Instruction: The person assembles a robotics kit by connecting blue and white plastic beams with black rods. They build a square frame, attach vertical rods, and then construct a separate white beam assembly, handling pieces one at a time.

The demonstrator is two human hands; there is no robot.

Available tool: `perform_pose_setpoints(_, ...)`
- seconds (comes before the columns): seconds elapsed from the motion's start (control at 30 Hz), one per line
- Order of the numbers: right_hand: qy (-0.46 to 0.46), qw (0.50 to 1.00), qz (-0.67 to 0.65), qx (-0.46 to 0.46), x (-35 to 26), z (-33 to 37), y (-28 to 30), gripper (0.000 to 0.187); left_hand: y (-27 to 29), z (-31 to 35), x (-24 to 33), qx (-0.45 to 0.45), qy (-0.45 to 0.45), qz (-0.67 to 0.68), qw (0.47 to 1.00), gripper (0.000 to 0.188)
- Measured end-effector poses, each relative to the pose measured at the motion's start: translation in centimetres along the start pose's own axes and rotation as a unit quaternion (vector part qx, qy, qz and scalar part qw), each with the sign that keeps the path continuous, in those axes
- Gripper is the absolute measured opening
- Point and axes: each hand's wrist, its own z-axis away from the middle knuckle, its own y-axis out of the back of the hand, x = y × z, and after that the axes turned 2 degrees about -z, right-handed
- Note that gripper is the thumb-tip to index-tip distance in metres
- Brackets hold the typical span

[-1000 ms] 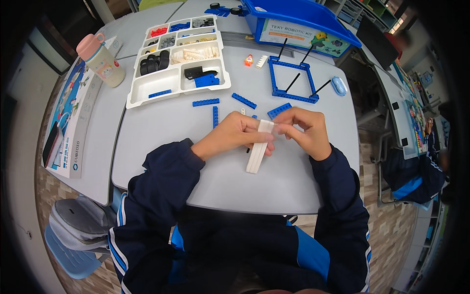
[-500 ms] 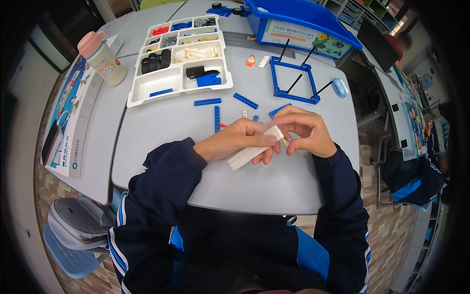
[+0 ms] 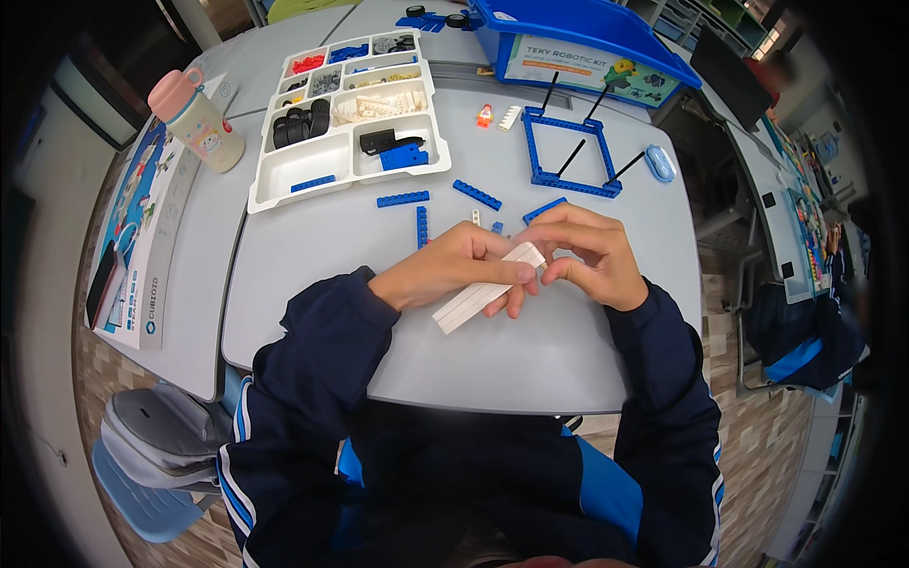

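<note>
A long white block (image 3: 476, 295), apparently several white building beams side by side, slants above the near part of the table. My left hand (image 3: 450, 269) is closed around it, thumb on top and fingertips showing beneath. At the block's upper right end, my right hand (image 3: 589, 254) is pinched; a small tan piece shows by its fingertips, mostly hidden. Just beyond my hands lie a blue beam (image 3: 422, 227), another blue beam (image 3: 402, 199), a third blue beam (image 3: 477, 195) and a blue piece (image 3: 543, 210) partly behind my right hand. A small white beam (image 3: 476, 217) lies between them.
A white sorting tray (image 3: 275, 196) of building parts stands at the far left. Right of it are a figurine (image 3: 485, 116), a blue square frame (image 3: 578, 186) with upright black rods, and a blue bin (image 3: 592, 28). A bottle (image 3: 204, 133) and a box (image 3: 151, 275) occupy the left table.
The white block's lower end has dipped slightly toward the lower left. My right fingertips have closed in on its upper end, covering more of the small tan piece.
</note>
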Motion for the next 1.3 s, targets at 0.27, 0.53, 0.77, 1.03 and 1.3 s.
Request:
perform_pose_setpoints(0.27, 0.024, 0.998, 0.063, 0.018, -0.2, -0.1, 0.5, 0.039, -0.2, -0.2, 0.1, 0.048, -0.039, 0.021, 0.998, 0.036)
perform_pose_setpoints(0.53, 0.043, 0.998, 0.049, 0.009, -0.4, -0.2, 0.4, 0.043, 0.0, -0.2, -0.1, 0.067, -0.048, -0.013, 0.997, 0.030)
perform_pose_setpoints(0.77, 0.047, 0.995, 0.083, 0.020, -0.6, 0.0, -0.1, 0.038, 0.1, -0.1, -0.1, 0.077, -0.065, -0.077, 0.992, 0.029)
perform_pose_setpoints(1.03, 0.049, 0.994, 0.096, 0.032, -0.4, -0.1, -0.3, 0.037, -0.3, -0.1, -0.1, 0.089, -0.074, -0.079, 0.990, 0.027)
perform_pose_setpoints(1.3, -0.023, 0.994, -0.008, 0.105, 1.7, 0.1, -0.1, 0.023, -0.7, -0.7, -0.7, 0.175, -0.126, -0.090, 0.972, 0.026)
